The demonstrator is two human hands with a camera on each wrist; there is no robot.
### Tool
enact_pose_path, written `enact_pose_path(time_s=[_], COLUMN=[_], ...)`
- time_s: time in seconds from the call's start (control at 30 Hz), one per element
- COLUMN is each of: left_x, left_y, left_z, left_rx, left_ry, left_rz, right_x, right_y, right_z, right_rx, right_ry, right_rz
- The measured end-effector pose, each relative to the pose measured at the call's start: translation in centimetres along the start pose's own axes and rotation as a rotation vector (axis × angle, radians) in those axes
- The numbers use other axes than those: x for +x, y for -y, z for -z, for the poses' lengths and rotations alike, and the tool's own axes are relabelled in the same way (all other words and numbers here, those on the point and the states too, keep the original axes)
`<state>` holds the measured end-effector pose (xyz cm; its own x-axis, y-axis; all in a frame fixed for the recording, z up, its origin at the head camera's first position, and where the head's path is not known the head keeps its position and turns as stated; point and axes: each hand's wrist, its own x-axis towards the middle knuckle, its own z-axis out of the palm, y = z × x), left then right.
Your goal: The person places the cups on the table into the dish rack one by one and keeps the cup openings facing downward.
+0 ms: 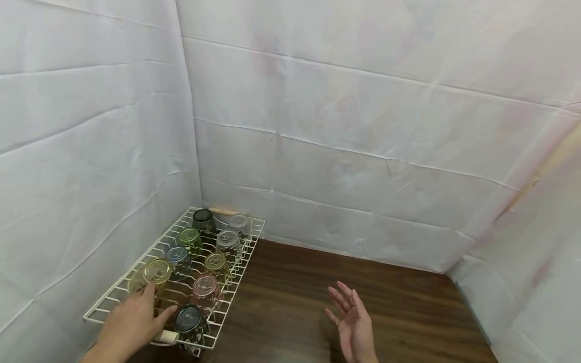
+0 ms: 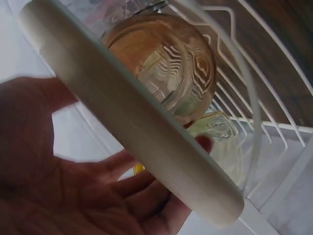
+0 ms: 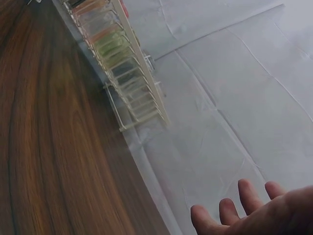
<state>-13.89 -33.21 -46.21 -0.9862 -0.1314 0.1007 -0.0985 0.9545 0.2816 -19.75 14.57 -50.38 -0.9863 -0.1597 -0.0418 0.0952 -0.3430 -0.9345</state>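
My left hand (image 1: 131, 320) reaches over the front left of a white wire rack (image 1: 229, 302), thumb and fingers apart. Its forefinger is at a yellow glass (image 1: 157, 272) standing upside down; whether it touches is unclear. In the left wrist view, the rack's pale cylindrical handle (image 2: 132, 112) crosses in front of that hand, hiding part of the fingers. Behind the handle stands an orange-tinted glass (image 2: 171, 63), with a pale yellow glass (image 2: 220, 132) near a fingertip. My right hand (image 1: 356, 327) hovers above the table with its fingers loosely bent, holding nothing.
Other upturned glasses fill the rack in two rows: dark (image 1: 190, 322), pink (image 1: 206, 292), blue (image 1: 178, 259), green (image 1: 190, 239) and clear (image 1: 228, 244) among them. The brown wooden table (image 1: 290, 297) extends rightward. White sheeting (image 1: 317, 126) encloses the back and sides.
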Motion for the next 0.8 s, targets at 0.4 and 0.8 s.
enact_pose_path(time_s=[0.4, 0.8], left_x=[0.8, 1.4], left_y=[0.6, -0.6], left_z=[0.1, 0.8], left_rx=[-0.023, -0.017], left_ry=[0.157, 0.126], left_rz=[0.007, 0.021], right_x=[-0.2, -0.6], right_y=[0.0, 0.1], right_z=[1.0, 1.5], right_rx=[-0.070, -0.082], right_ry=[-0.041, -0.072], right_rz=[0.054, 0.037])
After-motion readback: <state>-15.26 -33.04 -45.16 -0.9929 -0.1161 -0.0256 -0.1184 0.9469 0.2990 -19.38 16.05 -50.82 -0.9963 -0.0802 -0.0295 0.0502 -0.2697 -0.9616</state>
